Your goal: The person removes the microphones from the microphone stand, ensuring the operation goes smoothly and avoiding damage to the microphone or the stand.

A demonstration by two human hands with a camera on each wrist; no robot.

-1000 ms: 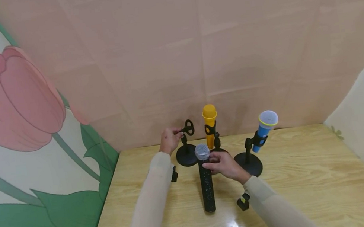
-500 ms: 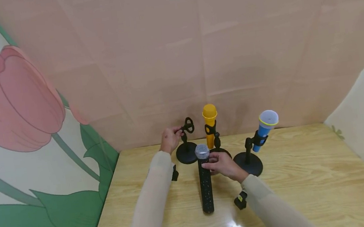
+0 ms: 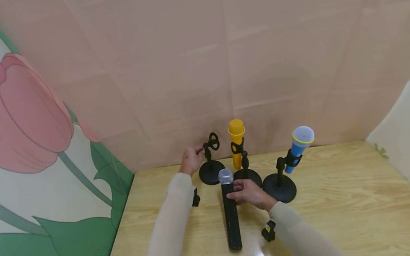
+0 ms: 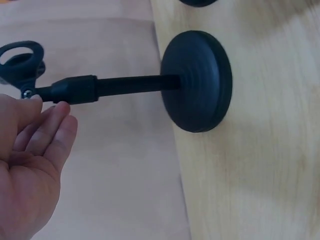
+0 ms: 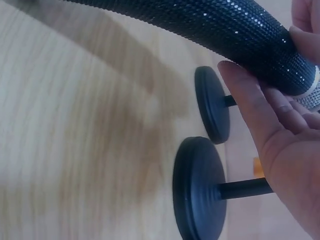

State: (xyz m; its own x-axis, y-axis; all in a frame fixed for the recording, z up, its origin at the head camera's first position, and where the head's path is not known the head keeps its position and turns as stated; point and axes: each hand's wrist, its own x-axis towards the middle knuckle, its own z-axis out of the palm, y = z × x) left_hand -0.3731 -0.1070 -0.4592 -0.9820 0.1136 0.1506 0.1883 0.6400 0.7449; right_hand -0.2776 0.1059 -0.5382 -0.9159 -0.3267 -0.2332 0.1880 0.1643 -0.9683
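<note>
Head view shows two bare hands at work over a wood-grain table (image 3: pixel 350 200), close to its far edge. The right hand (image 3: pixel 251 193) holds a black microphone (image 3: pixel 232 222) between thumb and fingers, gripping the upper body just below the silver mesh head (image 3: pixel 225 176). The microphone lies along the fingertips, to the left of the palm, its head pointing toward the far edge and its long body running back toward the wearer; whether its lower end touches the table cannot be told. Right-wrist view shows glittering studs over the body, with the thumb on one side and the fingers on the other.

The left hand (image 3: pixel 192 160), near the table's far left corner, pinches the joint under the looped clip (image 3: pixel 213 141) of a black stand (image 3: pixel 212 173). Thumb and fingertips sit close together there, and the stand's round base rests near the far edge. The black microphone is nearer the wearer than this stand and a little to its right.

Next along the far edge, a yellow microphone (image 3: pixel 237 130) stands upright in a second stand (image 3: pixel 247 177). Farther toward the far right corner, a blue microphone (image 3: pixel 298 146) leans in a third stand (image 3: pixel 280 188), its white top tilted rightward.
</note>
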